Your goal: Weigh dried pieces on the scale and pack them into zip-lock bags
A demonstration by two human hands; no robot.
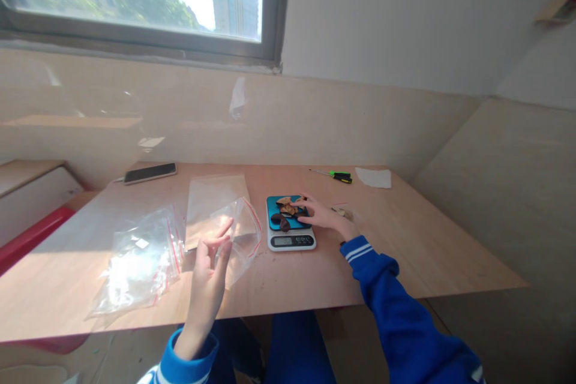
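In my left hand [211, 261] I pinch a clear zip bag [245, 234] with a red strip along its mouth. The bag hangs over the table, left of a small digital scale [293, 242]. On the scale's blue top lie dried brown pieces [287, 207], some tan and curled, others dark; I cannot tell their exact kind. From the right, my right hand [317, 214] reaches over the blue top with its fingers apart, at the edge of the pieces. Whether the fingertips grip any piece is hard to see. The figures on the scale's display are too small to read.
More clear zip bags [139, 258] lie in a pile at the left. A flat pale sheet [216, 192] rests behind the held bag. Farther back are a phone [150, 173], screwdrivers [339, 176] and white paper [373, 177]. Small pale pieces [344, 213] lie beyond my right wrist.
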